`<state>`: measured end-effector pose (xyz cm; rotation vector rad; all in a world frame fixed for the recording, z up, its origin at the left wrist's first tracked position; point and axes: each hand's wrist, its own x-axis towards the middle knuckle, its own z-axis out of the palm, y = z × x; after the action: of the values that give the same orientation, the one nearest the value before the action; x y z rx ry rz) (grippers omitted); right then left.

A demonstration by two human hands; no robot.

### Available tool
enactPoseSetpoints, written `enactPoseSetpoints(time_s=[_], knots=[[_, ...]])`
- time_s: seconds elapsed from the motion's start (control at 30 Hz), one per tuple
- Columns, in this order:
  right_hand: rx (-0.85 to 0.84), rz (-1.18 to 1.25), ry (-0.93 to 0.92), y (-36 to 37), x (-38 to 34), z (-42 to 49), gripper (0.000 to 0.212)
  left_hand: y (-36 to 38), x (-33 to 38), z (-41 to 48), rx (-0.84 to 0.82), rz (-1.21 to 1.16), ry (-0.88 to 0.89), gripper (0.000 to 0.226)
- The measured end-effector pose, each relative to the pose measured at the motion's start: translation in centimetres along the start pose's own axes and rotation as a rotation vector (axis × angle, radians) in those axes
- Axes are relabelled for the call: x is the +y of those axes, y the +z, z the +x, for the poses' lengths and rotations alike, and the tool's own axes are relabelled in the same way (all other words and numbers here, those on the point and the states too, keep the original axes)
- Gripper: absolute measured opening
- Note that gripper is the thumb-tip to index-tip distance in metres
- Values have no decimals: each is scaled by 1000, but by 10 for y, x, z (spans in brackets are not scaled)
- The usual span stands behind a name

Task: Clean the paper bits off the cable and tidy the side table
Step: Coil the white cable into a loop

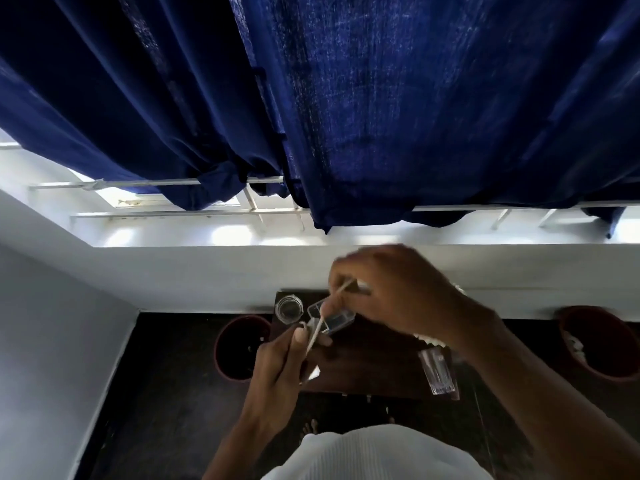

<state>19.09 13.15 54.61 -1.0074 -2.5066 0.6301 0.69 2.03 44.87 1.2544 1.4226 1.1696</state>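
lower centre of frame: left hand (280, 355) and right hand (391, 296) pinch thin pale cable (317, 332) over side table (374, 368); jar (288, 308), clear boxes (437, 374) not yet tidied; cleaning apparently midway.

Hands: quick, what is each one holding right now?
Left hand: closed on the lower end of a thin white stick.
Right hand: pinching a thin stick's upper end.

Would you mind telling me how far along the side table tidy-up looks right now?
Nothing looks finished yet. In hand: the left hand and right hand hold a thin pale strand between them over the side table. Left: a glass jar, an open clear box and a clear case still sit out. No paper bits can be made out.
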Motion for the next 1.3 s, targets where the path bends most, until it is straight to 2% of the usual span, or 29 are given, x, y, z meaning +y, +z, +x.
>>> enactPoseSetpoints(time_s=[0.1,0.23,0.33,0.43,0.53,0.6,0.7,0.73,0.87,0.93,1.07,1.2,1.3], knots=[[52,142,36,-4,18,24,26,8,14,-11,-21,-96,43,55],[-77,424,180,50,21,14,14,6,41,-5,28,-408,45,50],[-181,489,185,101,-5,-20,20,-1,47,7,118,-551,48,50],[-226,391,114,121,-37,-44,13,-8,39,16,210,-453,7,46],[-207,246,31,109,-47,-46,24,-8,30,15,194,-337,-30,37],[-165,166,-23,92,-44,-42,26,-7,27,11,143,-308,-49,36],[-2,56,-121,71,-37,-37,7,-9,25,9,134,-334,-109,39],[46,68,-107,68,-36,-38,9,-8,24,9,136,-330,-129,40],[135,267,-32,67,-32,-37,12,-2,26,5,75,-344,-161,36],[231,355,48,68,-30,-36,15,-1,29,3,42,-375,-158,37],[389,633,271,76,-33,-36,40,1,34,2,12,-446,-193,43],[503,802,334,91,-41,-40,33,10,39,2,28,-513,-156,40],[613,691,308,98,-46,-42,20,16,41,6,108,-547,-137,43]])
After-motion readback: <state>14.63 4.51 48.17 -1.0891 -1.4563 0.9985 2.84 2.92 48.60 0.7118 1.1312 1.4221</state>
